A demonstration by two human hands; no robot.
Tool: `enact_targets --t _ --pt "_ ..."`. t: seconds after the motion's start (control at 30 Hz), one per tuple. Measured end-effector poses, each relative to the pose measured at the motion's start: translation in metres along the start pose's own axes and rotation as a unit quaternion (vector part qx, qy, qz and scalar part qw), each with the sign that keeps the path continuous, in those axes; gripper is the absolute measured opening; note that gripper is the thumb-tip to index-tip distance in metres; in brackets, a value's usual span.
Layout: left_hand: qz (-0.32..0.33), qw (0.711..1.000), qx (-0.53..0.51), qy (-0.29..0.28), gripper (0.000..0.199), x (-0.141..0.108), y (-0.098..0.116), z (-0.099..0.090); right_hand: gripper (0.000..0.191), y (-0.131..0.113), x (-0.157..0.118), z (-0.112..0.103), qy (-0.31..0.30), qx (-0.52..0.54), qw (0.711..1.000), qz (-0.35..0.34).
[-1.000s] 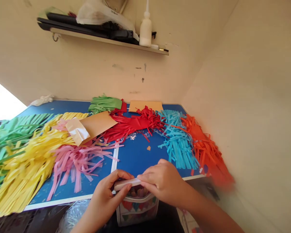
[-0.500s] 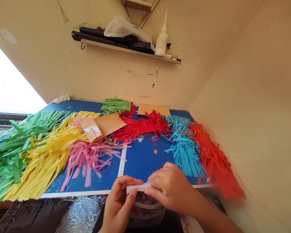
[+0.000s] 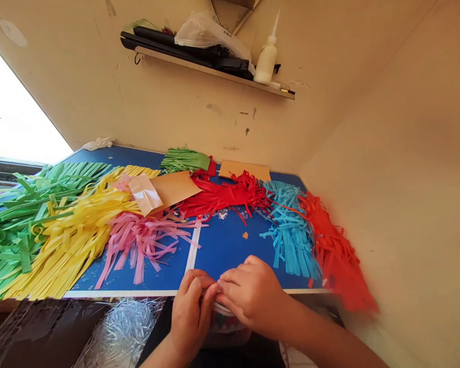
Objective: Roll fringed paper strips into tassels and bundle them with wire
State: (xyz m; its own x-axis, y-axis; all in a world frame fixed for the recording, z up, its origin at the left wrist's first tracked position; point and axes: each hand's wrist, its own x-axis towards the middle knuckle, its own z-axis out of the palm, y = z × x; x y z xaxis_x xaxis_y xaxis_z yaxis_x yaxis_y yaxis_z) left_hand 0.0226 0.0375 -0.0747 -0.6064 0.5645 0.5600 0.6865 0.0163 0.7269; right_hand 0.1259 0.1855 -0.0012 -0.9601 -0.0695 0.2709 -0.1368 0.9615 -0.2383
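My left hand [image 3: 193,306] and my right hand [image 3: 249,296] meet just in front of the table's near edge. Both are closed in a pinch, their fingertips touching around a narrow white strip that their fingers now almost wholly hide. Below the hands, in my lap, is a clear round container [image 3: 230,335] with a pale rim and reddish contents, partly covered by my right hand. Beyond them, a pink fringe bundle [image 3: 140,240] lies to the left and a light blue fringe bundle [image 3: 291,230] to the right.
On the blue table [image 3: 222,255] lie green fringe [image 3: 26,220], yellow fringe [image 3: 80,230], red fringe [image 3: 230,197], orange-red fringe [image 3: 337,245] and a brown card [image 3: 176,189]. A wall shelf [image 3: 214,71] holds a white bottle [image 3: 266,61]. Silvery shreds [image 3: 126,327] sit below the table at left.
My hands have drawn together, and the white strip that showed between them is now mostly covered by fingers. The view has tilted and shifted slightly.
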Motion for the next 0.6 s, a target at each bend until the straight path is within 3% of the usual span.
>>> enact_targets --t 0.1,0.17,0.27,0.33,0.5,0.6 --pt "0.112 0.983 0.143 0.009 0.016 0.012 -0.006 -0.003 0.014 0.015 0.002 -0.008 -0.056 0.113 0.992 0.018" --pt "0.184 0.954 0.237 -0.008 0.025 0.023 -0.005 -0.005 0.008 0.022 0.002 -0.010 -0.062 0.160 0.982 0.075" --pt "0.267 0.902 0.326 -0.091 0.041 0.039 0.004 -0.005 0.005 0.025 0.001 -0.004 -0.026 0.150 0.974 0.167" --pt "0.310 0.870 0.346 -0.164 0.041 0.046 0.011 -0.004 0.006 0.027 -0.003 0.000 -0.009 0.165 0.969 0.186" --pt "0.354 0.824 0.368 -0.246 0.039 0.059 0.012 0.000 0.011 0.045 -0.024 0.001 0.038 0.343 0.913 0.219" --pt "0.356 0.815 0.350 -0.294 0.035 0.062 0.010 0.008 0.009 0.047 -0.035 0.004 0.077 0.362 0.898 0.237"
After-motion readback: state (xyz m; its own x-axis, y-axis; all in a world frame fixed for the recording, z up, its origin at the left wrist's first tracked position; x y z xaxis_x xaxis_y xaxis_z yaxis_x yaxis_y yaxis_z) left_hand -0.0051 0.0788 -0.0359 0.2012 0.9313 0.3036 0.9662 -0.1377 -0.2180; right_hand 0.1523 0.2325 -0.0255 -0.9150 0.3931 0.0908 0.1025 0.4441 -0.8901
